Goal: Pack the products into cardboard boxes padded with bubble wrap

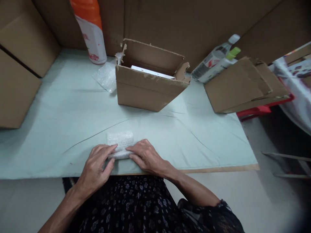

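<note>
- A black garment (126,207) shows at the near side, scattered with small pale greyish-purple flowers.
- The right sleeve (211,216) is black and loose, lacy-looking toward its edge, and ends near the elbow.
- Both forearms (194,190) are bare.
- The left hand (95,166) and right hand (147,156) are bare.

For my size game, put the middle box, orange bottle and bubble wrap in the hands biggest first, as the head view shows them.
1. Middle box
2. Orange bottle, top cut off
3. Bubble wrap, partly covered
</note>
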### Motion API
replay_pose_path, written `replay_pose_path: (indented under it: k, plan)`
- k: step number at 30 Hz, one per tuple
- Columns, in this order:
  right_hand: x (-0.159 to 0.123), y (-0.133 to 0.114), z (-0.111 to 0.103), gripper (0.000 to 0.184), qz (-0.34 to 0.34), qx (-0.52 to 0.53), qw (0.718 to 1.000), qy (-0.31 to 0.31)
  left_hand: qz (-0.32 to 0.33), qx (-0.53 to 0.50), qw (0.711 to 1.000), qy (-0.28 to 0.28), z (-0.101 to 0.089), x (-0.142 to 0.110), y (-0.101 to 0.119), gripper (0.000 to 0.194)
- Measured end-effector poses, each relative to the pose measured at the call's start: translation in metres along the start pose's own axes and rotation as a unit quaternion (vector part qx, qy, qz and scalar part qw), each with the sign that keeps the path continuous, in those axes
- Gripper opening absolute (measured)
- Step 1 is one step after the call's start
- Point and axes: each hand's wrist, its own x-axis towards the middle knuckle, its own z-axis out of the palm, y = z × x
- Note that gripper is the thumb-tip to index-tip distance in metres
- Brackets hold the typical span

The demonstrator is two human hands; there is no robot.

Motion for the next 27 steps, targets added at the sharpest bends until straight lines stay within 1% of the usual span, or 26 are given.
replay_pose_path:
  k: [2, 4, 7, 9, 10, 12, 14, 16, 17, 19, 21, 24, 25, 27]
  plan:
    - [-0.003, -0.002, -0.004, 0.030, 0.007, -0.020, 0.999, 0.024, -0.026, 0.008, 1.000, 0.005, 0.002, 0.003, -0.003, 0.041]
    - [-0.001, -0.003, -0.005, 0.033, -0.012, -0.070, 0.996, 0.045, -0.043, 0.052, 0.998, 0.016, 0.006, 0.009, -0.007, 0.036]
    - [0.007, 0.000, -0.001, 0.031, -0.074, -0.124, 0.989, 0.012, -0.076, 0.108, 0.991, 0.034, 0.011, 0.015, -0.012, 0.031]
    - [0.015, 0.005, 0.004, 0.023, -0.088, -0.125, 0.988, 0.006, -0.135, 0.087, 0.986, 0.048, 0.010, 0.015, -0.011, 0.036]
    - [0.019, 0.008, 0.006, 0.021, -0.081, -0.111, 0.990, 0.018, -0.181, 0.056, 0.980, 0.057, 0.008, 0.013, -0.009, 0.040]
    - [0.024, 0.012, 0.008, 0.019, -0.047, -0.060, 0.996, 0.053, -0.286, -0.044, 0.954, 0.077, 0.003, 0.006, -0.003, 0.054]
    - [0.026, 0.013, 0.009, 0.018, -0.011, 0.009, 0.996, 0.082, -0.368, -0.162, 0.910, 0.098, 0.000, -0.001, 0.004, 0.069]
    - [0.026, 0.009, 0.010, 0.017, 0.014, 0.077, 0.993, 0.093, -0.416, -0.253, 0.867, 0.108, 0.001, -0.004, 0.013, 0.080]
    - [0.025, 0.006, 0.011, 0.017, 0.027, 0.109, 0.990, 0.091, -0.430, -0.284, 0.850, 0.104, 0.004, -0.004, 0.017, 0.085]
    - [0.023, -0.001, 0.014, 0.017, 0.055, 0.162, 0.983, 0.072, -0.439, -0.322, 0.834, 0.093, 0.010, 0.000, 0.025, 0.091]
    - [0.020, -0.006, 0.016, 0.017, 0.084, 0.199, 0.975, 0.045, -0.418, -0.345, 0.835, 0.092, 0.017, 0.006, 0.031, 0.092]
    - [0.016, -0.006, 0.010, 0.019, 0.087, 0.224, 0.970, 0.033, -0.372, -0.319, 0.864, 0.118, 0.022, 0.014, 0.032, 0.090]
    - [0.015, -0.004, 0.004, 0.024, 0.082, 0.227, 0.970, 0.037, -0.358, -0.293, 0.878, 0.120, 0.022, 0.016, 0.032, 0.089]
    - [0.015, -0.001, -0.009, 0.045, 0.076, 0.232, 0.969, 0.033, -0.325, -0.239, 0.909, 0.103, 0.021, 0.017, 0.029, 0.086]
